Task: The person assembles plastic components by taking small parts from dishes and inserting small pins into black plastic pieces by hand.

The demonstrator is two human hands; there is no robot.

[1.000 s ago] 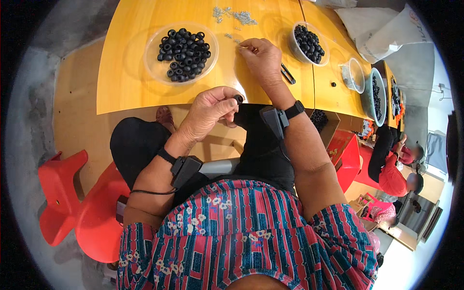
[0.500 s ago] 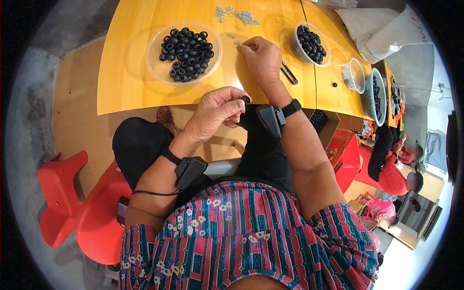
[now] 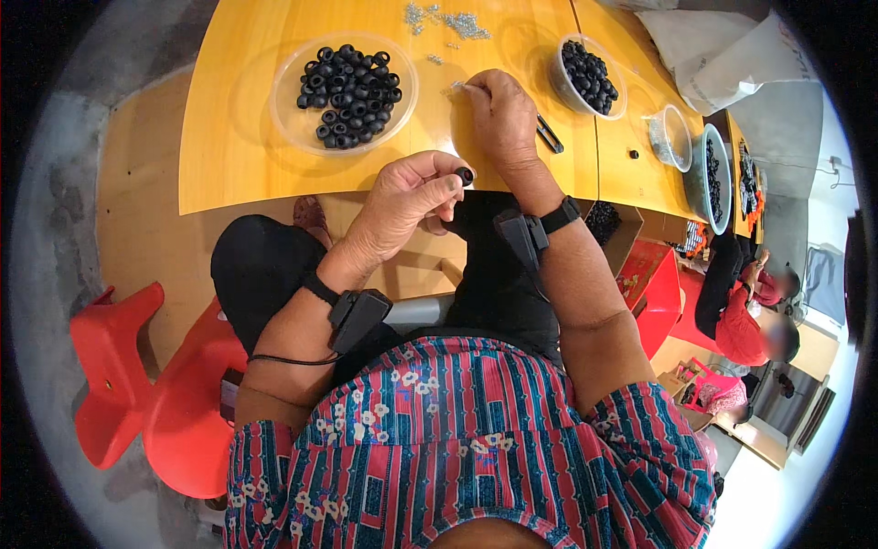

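Note:
Between the thumb and fingers of my left hand (image 3: 409, 201) is a small black ring-shaped piece (image 3: 465, 175), held at the table's front edge with its hole showing. My right hand (image 3: 506, 114) rests on the table beyond it, fingers pinched together beside a few tiny shiny pieces (image 3: 455, 87). Whatever lies between those fingertips is too small to make out. Left of my hands stands a clear round tub (image 3: 285, 119) with many black ring-shaped pieces (image 3: 352, 95) in it. Farther back, tiny silvery pieces (image 3: 465, 26) are scattered in a loose pile.
A black pen-like tool (image 3: 550, 134) lies right of my right hand. Beyond it stand a tub of black pieces (image 3: 588, 77), a clear empty-looking tub (image 3: 670, 142) and a pale blue basin (image 3: 716, 180). Red stools (image 3: 187, 412) are at left; people (image 3: 745, 325) sit at right.
My right hand has drawn slightly to the right, away from the silvery pile. My left hand has risen a little, still with the black piece.

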